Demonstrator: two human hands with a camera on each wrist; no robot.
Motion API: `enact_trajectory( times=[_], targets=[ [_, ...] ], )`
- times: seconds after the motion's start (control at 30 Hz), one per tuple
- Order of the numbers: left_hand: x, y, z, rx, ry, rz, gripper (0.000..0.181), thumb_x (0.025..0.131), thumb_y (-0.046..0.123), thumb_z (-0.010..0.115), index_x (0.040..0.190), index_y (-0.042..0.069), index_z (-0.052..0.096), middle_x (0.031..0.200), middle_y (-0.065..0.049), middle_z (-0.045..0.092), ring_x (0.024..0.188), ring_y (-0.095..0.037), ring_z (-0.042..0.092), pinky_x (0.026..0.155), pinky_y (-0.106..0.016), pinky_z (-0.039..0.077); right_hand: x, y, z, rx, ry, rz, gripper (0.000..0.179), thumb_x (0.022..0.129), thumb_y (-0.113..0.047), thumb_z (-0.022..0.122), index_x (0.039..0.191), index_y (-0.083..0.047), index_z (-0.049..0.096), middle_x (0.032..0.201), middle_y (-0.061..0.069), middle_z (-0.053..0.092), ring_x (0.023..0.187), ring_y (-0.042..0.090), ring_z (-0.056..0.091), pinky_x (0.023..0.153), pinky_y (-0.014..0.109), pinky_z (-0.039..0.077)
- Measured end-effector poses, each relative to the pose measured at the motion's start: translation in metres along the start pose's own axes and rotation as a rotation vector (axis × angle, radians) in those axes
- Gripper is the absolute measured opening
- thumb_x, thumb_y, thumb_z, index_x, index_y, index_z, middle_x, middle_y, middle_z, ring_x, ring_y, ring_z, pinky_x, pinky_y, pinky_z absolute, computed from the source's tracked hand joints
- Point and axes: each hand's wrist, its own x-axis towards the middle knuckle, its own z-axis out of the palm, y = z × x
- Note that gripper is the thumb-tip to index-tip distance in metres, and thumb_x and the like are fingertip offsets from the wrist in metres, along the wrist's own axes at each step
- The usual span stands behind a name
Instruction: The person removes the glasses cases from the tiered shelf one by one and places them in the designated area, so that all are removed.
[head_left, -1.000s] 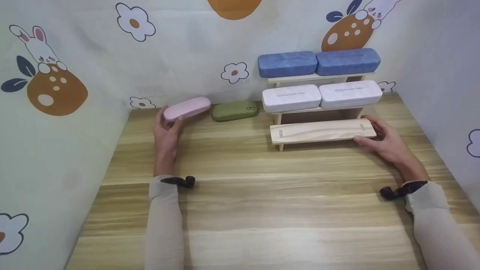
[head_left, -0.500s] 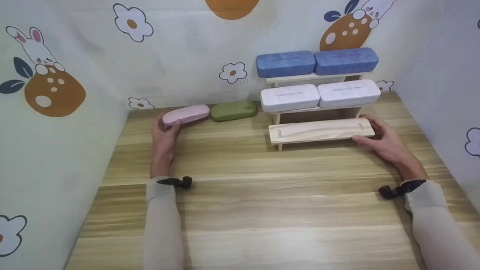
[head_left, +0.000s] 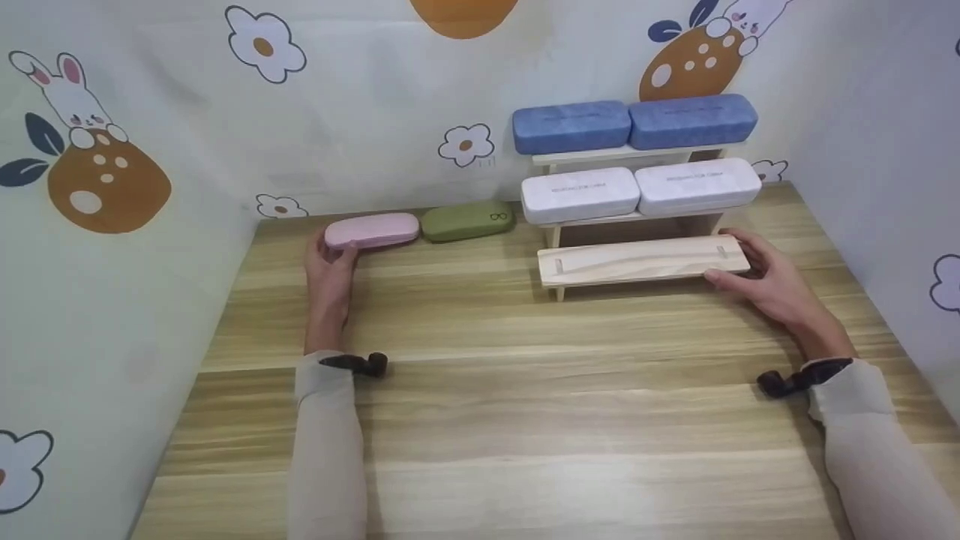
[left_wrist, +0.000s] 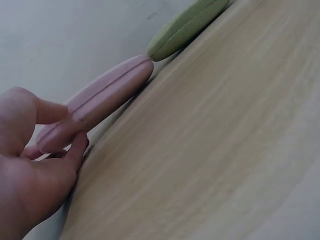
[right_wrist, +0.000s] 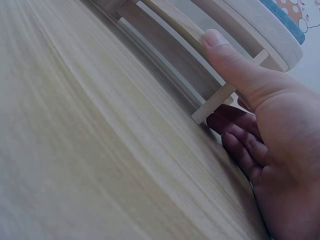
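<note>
Tabletop [head_left: 570, 390], pink case [head_left: 375, 229] in left grip [head_left: 328, 276]

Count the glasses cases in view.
6: two blue cases, top tier; two white cases, middle tier; green case on table; pink case in left hand. More could be hidden.

Table [head_left: 525, 405], pink case [head_left: 373, 230], green case [head_left: 466, 223], rack [head_left: 637, 262]

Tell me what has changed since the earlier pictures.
The pink case came down, its raised right end lowering, and now lies beside the green case. The left hand still holds it. Unchanged: the right hand gripping the wooden stand, and its white cases and blue cases.
</note>
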Motion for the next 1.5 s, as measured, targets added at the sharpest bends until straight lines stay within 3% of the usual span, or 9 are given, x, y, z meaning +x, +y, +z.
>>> enact_trajectory(
  times=[0.27,0.6,0.87,1.07,1.23,1.4,1.5],
  targets=[
    [-0.003,-0.001,0.007,0.191,0.073,0.084,0.063,0.109,0.014,0.062,0.164,0.003,0.032,0.172,-0.018,0.039,0.160,-0.024,0.041,0.132,-0.026,0.035,0.000,-0.001,0.002,0.016,0.008,0.010,0.071,0.095,-0.012,0.084,0.159,-0.012,0.052,0.136,-0.015,0.068,0.121,-0.002,0.061,0.098,0.007,0.046],
    [-0.006,-0.003,0.014,0.438,0.087,0.169,0.064,0.108,0.015,0.063,0.165,0.002,0.035,0.170,-0.018,0.042,0.163,-0.026,0.035,0.138,-0.033,0.025,0.000,0.000,0.001,0.009,0.011,0.009,0.072,0.095,-0.011,0.084,0.159,-0.012,0.051,0.134,-0.019,0.068,0.121,-0.003,0.061,0.100,0.007,0.046],
    [-0.009,0.000,0.021,0.486,0.102,0.154,0.074,0.108,0.021,0.063,0.170,0.005,0.027,0.176,-0.018,0.033,0.167,-0.027,0.025,0.140,-0.035,0.017,0.000,0.000,0.001,0.021,0.009,0.010,0.072,0.095,-0.011,0.084,0.159,-0.011,0.051,0.136,-0.017,0.067,0.122,-0.003,0.060,0.100,0.006,0.045],
    [-0.017,0.013,0.034,0.505,0.121,0.188,0.070,0.107,0.019,0.063,0.169,0.011,0.032,0.173,-0.015,0.037,0.164,-0.027,0.030,0.139,-0.036,0.023,0.000,0.001,0.001,0.027,0.003,-0.008,0.073,0.095,-0.009,0.083,0.160,-0.009,0.049,0.136,-0.017,0.068,0.122,-0.003,0.060,0.100,0.006,0.046],
    [-0.032,0.031,0.054,0.436,0.063,0.261,0.062,0.107,0.015,0.064,0.164,0.017,0.041,0.171,-0.007,0.040,0.162,-0.023,0.032,0.137,-0.037,0.026,0.001,0.002,0.002,0.030,0.013,-0.015,0.071,0.095,-0.008,0.084,0.158,-0.009,0.052,0.134,-0.018,0.069,0.120,-0.003,0.062,0.098,0.007,0.047],
    [-0.045,0.046,0.075,0.327,-0.077,0.388,0.057,0.106,0.010,0.064,0.159,0.008,0.046,0.166,-0.011,0.048,0.155,-0.025,0.042,0.133,-0.040,0.036,0.001,0.002,0.002,0.040,0.011,-0.027,0.071,0.094,-0.007,0.084,0.158,-0.008,0.051,0.134,-0.018,0.069,0.119,-0.003,0.063,0.098,0.007,0.048],
    [-0.051,0.052,0.086,0.297,-0.162,0.431,0.053,0.105,0.008,0.064,0.156,0.004,0.049,0.161,-0.014,0.053,0.149,-0.028,0.047,0.129,-0.043,0.042,0.000,0.001,0.002,0.042,0.013,-0.017,0.071,0.094,-0.007,0.084,0.158,-0.009,0.052,0.134,-0.019,0.069,0.120,-0.003,0.063,0.099,0.007,0.048]
  ],
)
